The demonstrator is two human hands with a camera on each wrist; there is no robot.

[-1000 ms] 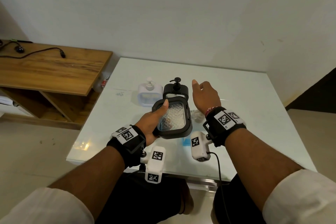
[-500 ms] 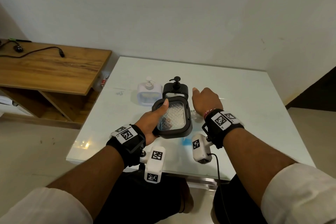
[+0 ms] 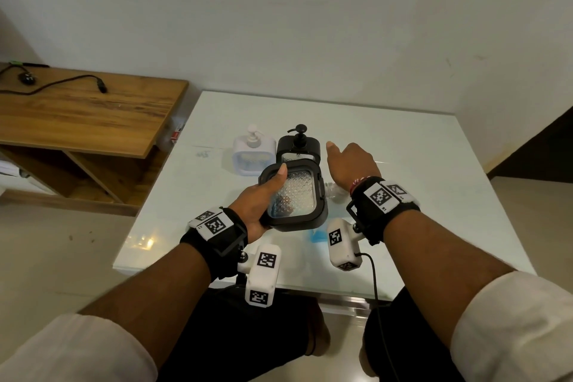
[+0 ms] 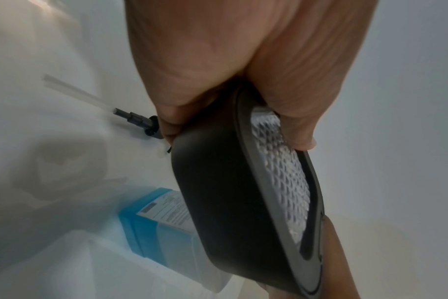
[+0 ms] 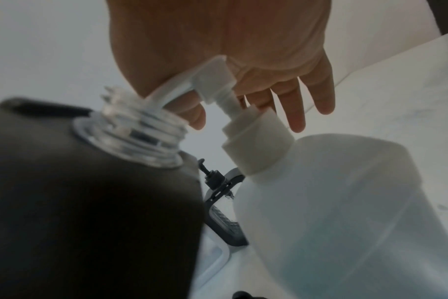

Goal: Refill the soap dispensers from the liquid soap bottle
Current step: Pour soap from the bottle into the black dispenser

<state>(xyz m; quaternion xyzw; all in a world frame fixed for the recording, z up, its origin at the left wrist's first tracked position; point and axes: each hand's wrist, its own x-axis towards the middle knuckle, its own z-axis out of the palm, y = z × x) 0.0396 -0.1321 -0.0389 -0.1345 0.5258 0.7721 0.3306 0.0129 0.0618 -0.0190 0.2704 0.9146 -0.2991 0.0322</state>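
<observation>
A person's left hand [image 3: 257,198] grips a black-framed soap dispenser [image 3: 294,198] w/ a textured clear panel, thumb laid over its upper left rim and fingers [image 4: 166,121] curled round the far side — it is held tilted off the bench [image 3: 403,164], near the middle of the front half. The left wrist view shows the same dispenser [image 4: 225,198] edge-on, w/ a removed black pump and its clear tube [image 4: 138,119] lying on the bench beyond it. The dispenser's clear threaded neck [image 5: 141,133] is open, no pump fitted, and points toward the right hand [image 3: 350,161]. That hand hovers over the white pump head [image 5: 210,76] of the liquid soap bottle [image 5: 345,212], fingers [image 5: 297,109] relaxed and spread, grasping nothing; whether the palm touches the pump cannot be told. The bottle — translucent white w/ blue liquid and a label [image 4: 153,218] — sits just right of the held dispenser toward the bench's front edge, mostly hidden in the head view. Farther back, side by side, stand a white dispenser [image 3: 253,153] and a second black dispenser [image 3: 298,146], pumps on. A wooden desk [image 3: 77,115] w/ a black cable [image 3: 62,84] adjoins the bench's left edge.
</observation>
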